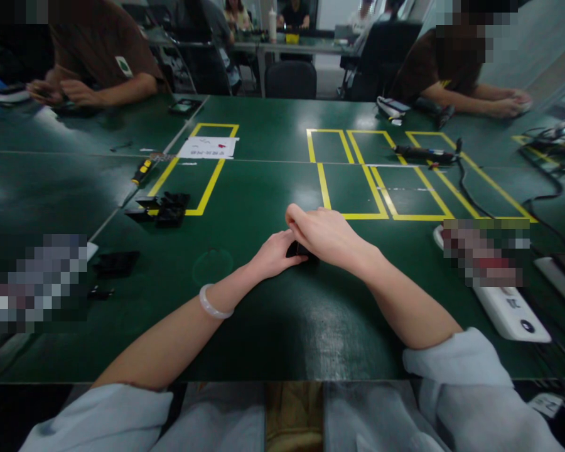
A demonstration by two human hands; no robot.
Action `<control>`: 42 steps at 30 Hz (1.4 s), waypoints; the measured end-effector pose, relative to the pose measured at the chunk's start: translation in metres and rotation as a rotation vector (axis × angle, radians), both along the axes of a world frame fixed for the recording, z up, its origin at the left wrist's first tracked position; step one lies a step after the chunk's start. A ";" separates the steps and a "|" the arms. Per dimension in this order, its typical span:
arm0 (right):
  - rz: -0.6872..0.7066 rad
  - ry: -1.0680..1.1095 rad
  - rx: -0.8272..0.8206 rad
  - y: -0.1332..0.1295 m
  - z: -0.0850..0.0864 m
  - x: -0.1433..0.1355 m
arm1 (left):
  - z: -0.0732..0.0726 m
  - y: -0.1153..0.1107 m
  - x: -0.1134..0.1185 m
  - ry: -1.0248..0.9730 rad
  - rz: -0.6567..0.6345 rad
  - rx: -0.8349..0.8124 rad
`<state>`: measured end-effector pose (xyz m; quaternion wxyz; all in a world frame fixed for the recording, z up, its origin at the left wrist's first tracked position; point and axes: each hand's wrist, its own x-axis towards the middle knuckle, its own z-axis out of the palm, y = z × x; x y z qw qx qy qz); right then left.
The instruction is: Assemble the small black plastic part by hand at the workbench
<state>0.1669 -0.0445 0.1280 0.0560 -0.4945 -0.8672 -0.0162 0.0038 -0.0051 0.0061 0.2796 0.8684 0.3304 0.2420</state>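
One small black part is between the two hands, low over the middle of the green table, near me. From my remote view, I see the left hand reaching in with bent fingers and the thumb along the near side, gripping this part. The right hand arches above it, wrist bent and fingers curled down; whether it also grips, I cannot tell. The part looks dark, mostly covered, so its shape is not clear. To the left lie black pieces and a yellow-black screwdriver; to the right, a black tool with cable. Beyond, two persons in brown sit at both sides.
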 end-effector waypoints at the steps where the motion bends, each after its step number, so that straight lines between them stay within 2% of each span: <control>1: 0.011 0.005 -0.004 0.000 0.001 0.000 | 0.000 0.000 0.000 -0.011 -0.005 0.003; 7: 0.025 0.004 -0.012 -0.001 0.006 0.000 | -0.002 -0.002 -0.001 -0.038 0.012 0.011; 13: -0.035 -0.023 -0.035 0.002 0.006 0.004 | 0.005 -0.003 0.001 0.042 0.016 -0.005; 19: 0.005 0.029 -0.046 -0.001 0.008 0.010 | 0.005 -0.002 0.001 0.035 0.004 0.005; 24: -0.010 -0.052 -0.054 -0.003 0.012 0.007 | 0.005 -0.002 0.000 0.047 0.012 -0.002; 42: -0.006 -0.070 -0.004 -0.001 0.007 0.005 | 0.004 -0.001 -0.001 0.069 0.025 -0.014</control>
